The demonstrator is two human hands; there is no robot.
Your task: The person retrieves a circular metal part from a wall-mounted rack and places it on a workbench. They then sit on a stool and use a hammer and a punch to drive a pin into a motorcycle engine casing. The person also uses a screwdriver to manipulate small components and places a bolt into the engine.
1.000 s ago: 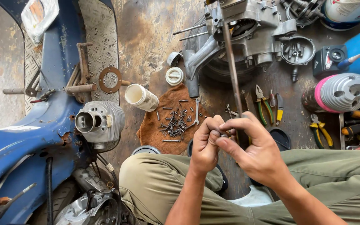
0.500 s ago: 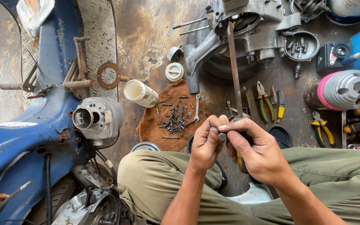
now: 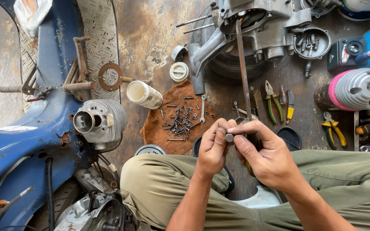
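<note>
Both hands meet above the lap: the left hand and right hand pinch a small grey metal part between their fingertips, while the right also grips a long screwdriver standing up toward the engine case. If the pinch slips, the part could drop among the loose screws on the brown rag and be hard to pick out. Compared with half a second ago, the hands sit slightly lower and closer together.
</note>
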